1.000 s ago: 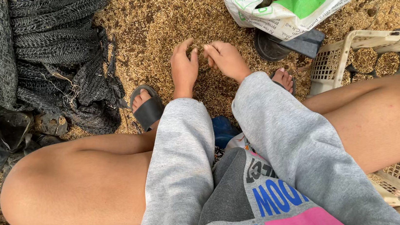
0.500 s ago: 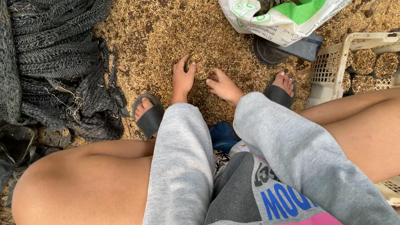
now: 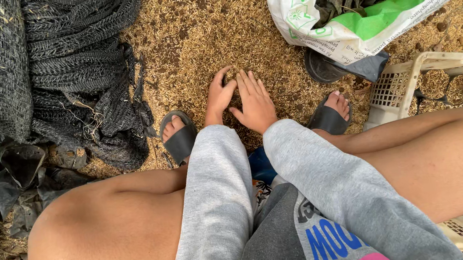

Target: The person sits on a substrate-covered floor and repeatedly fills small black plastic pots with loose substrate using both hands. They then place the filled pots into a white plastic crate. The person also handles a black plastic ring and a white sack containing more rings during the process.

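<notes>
Left hand [image 3: 218, 98] is down on the husks [image 3: 205, 31], fingers curled and drawn together over a small heap, with the right hand [image 3: 254, 104] just beside it, thumbs near each other. The right one lies flat, fingers straight and close together, palm pressed onto the same loose, dry, straw-coloured chaff that carpets the ground between the feet. Neither hand grips anything solid; whether husk is caught under the left fingers, I cannot tell. Soft grey fleece sleeves run to both wrists. Black rubber sandals [image 3: 180, 140] sit on either side. To the left, black net [image 3: 61, 67], coarse and folded in ropey ridges. Upper right, a glossy white-and-green sack [image 3: 347, 34] holding dark, dry leaves. At the right edge, a cream plastic crate [image 3: 391, 89] with a lattice wall, round husk-filled pots inside.
</notes>
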